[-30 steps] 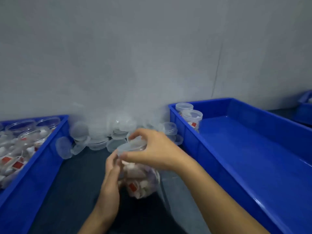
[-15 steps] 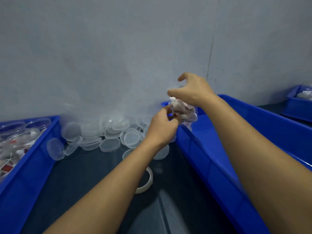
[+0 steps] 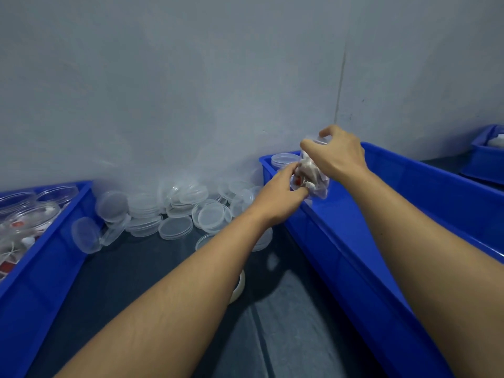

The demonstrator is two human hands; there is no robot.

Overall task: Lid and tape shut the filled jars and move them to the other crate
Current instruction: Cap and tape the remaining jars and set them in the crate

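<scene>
While loose lids crowd nearby, both hands hold jar.

Both your arms reach toward the frame's right of centre; your right hand curls from above, your left hand pinches below.

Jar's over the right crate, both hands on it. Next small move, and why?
Probably lower the jar into the right crate's far corner beside the lidded jar and let go. The right hand grips its lid, the left hand holds its side, above the floor.
</scene>
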